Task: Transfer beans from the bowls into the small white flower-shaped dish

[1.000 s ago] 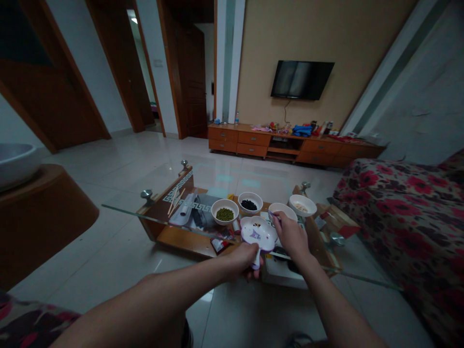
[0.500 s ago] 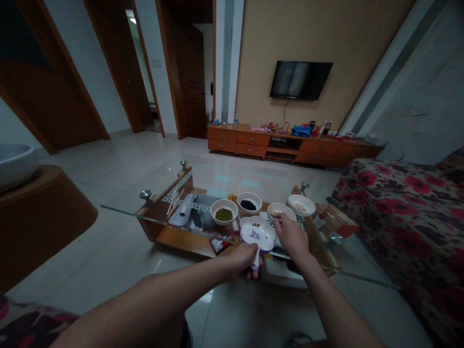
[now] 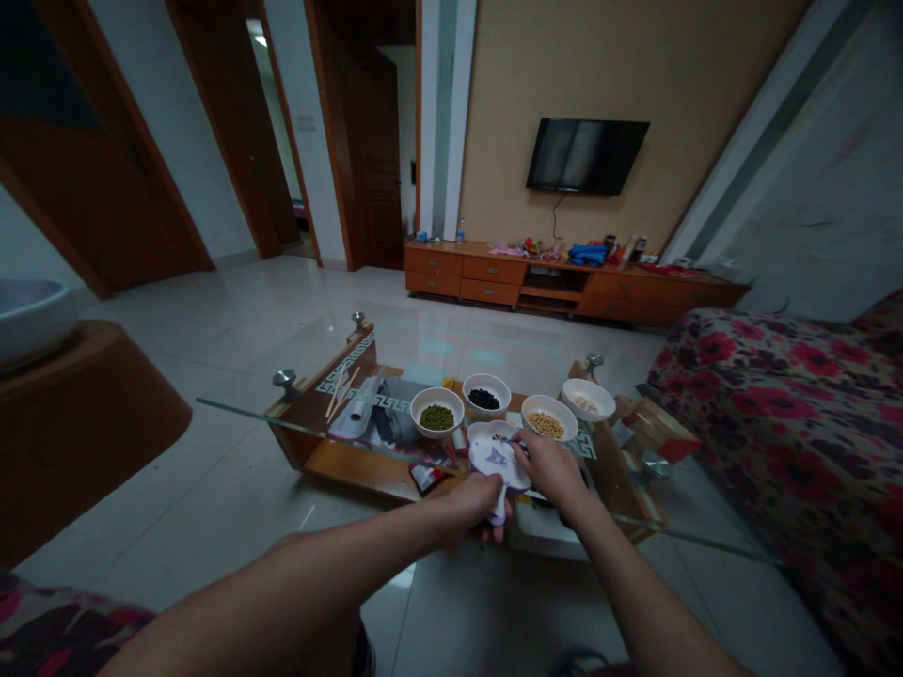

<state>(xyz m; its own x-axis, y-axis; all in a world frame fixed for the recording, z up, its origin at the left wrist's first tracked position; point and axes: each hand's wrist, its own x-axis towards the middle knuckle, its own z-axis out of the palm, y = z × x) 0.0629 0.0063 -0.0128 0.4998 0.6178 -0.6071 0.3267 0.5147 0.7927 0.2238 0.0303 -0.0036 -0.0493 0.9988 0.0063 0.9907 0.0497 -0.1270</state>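
Observation:
My left hand (image 3: 486,498) is closed round the handle of a white, purple-edged dish (image 3: 492,459) with a scalloped outline and a cartoon print. A few small dark bits lie near its far side. Over the dish's right side, my right hand (image 3: 554,467) pinches a thin utensil (image 3: 509,441), mostly hidden by the fingers, its tip above the dish. Just beyond stand white bowls: a bowl of green beans (image 3: 436,417), a bowl of black beans (image 3: 485,400), a bowl of yellow soybeans (image 3: 546,423) and a bowl of pale pieces (image 3: 587,402).
The bowls stand on a glass coffee table (image 3: 282,414) with metal knobs. Wooden chopsticks (image 3: 342,393) show at its left. A floral-covered sofa (image 3: 790,395) is on the right; a low TV cabinet (image 3: 486,273) lies along the far wall.
My right hand has moved left and nearer, from the soybean bowl to over the dish, bringing the thin utensil along. The soybeans now show fully. My left hand and the dish stay nearly still.

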